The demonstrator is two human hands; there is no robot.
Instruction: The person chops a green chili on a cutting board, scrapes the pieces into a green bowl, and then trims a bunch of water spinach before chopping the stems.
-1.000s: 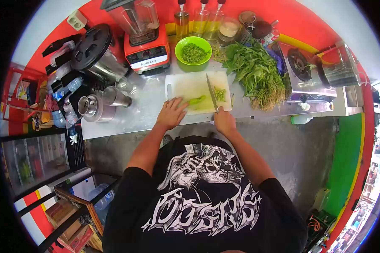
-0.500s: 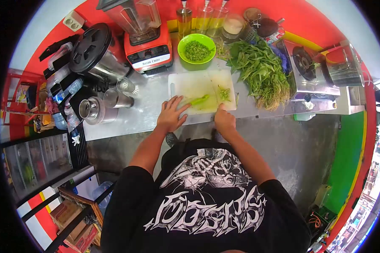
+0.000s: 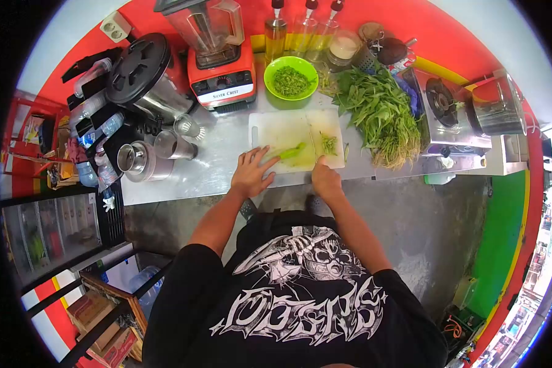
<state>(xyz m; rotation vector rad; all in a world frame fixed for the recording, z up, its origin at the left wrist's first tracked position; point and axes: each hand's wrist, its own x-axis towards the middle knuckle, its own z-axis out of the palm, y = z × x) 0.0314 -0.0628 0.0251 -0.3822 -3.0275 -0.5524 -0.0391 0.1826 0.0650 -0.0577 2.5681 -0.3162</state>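
A pale cutting board (image 3: 267, 127) lies near the counter's front edge. On it rests a long light-green vegetable, perhaps a chili pepper (image 3: 292, 151). My left hand (image 3: 249, 174) lies open over the board's lower left corner, fingers spread, one fingertip at the vegetable's near end. My right hand (image 3: 327, 180) is closed round the handle of a knife (image 3: 314, 138), whose thin blade points away from me across the board. Right of the blade sits a small heap of cut green pieces (image 3: 329, 145). The knife handle is mostly hidden in my fist.
Behind the board stands a green bowl (image 3: 292, 93) of chopped greens, beside a red blender (image 3: 224, 78). Leafy greens with roots (image 3: 380, 113) lie to the right, before a gas stove (image 3: 444, 113). Metal cups (image 3: 176, 146) and a large lidded container (image 3: 142, 76) stand left. Oil bottles (image 3: 275, 37) line the wall.
The whole view has tilted slightly, so the counter sits a little lower in the picture. Both hands, the knife and the green vegetable stay nearly where they were on the board.
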